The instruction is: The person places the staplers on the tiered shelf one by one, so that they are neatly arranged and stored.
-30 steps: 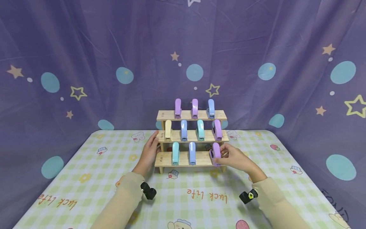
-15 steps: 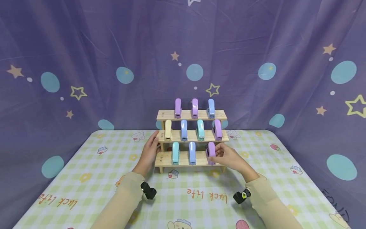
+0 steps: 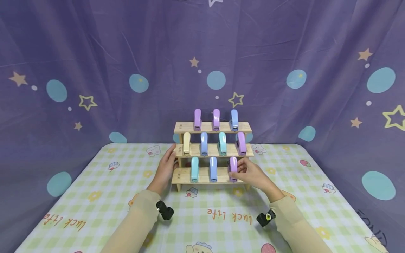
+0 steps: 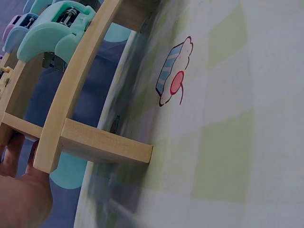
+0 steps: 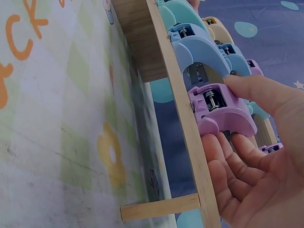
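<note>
A three-tier wooden display rack [image 3: 204, 176] stands on the table with several small pastel staplers on its steps. My right hand [image 3: 253, 176] pinches a purple stapler [image 3: 233, 164] at the right end of the lowest step. In the right wrist view, the thumb is on one side of this purple stapler [image 5: 225, 118] and the fingertips are on the other. Left of it stand a blue stapler [image 3: 213, 169] and a teal stapler [image 3: 194, 169]. My left hand [image 3: 164, 171] grips the rack's left side; in the left wrist view its fingers partly disappear behind the wood.
The middle step holds yellow [image 3: 186, 143], blue, teal and purple staplers. Two purple staplers and a blue stapler [image 3: 234, 119] stand on the top step. A checked cloth [image 3: 110, 211] covers the table, and a purple curtain [image 3: 158, 45] hangs behind.
My right hand has shifted the purple stapler left along the lowest step, and it now stands straighter. My left hand has stayed at the rack's side.
</note>
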A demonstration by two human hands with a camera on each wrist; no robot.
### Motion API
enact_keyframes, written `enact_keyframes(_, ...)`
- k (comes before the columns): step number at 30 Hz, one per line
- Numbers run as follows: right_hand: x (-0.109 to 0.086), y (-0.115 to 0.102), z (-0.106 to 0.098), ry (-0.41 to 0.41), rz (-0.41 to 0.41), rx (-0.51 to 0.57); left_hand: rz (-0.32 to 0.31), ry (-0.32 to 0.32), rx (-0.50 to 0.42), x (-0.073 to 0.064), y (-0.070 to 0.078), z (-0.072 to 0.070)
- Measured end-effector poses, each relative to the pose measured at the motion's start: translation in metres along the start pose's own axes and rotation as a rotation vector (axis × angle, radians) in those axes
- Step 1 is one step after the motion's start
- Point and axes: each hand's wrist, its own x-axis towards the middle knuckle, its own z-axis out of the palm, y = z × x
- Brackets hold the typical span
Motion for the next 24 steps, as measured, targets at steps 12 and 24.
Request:
enact_keyframes(12,0.0,0.002,-0.002,-0.019,-0.027,0.038,0.028,0.0,0.013,0.004,-0.006,-0.003)
enact_keyframes(24,-0.008,0.01,-0.011,-0.025,-0.031,0.056,0.003,-0.009,0.065,-0.001,-0.003,-0.011)
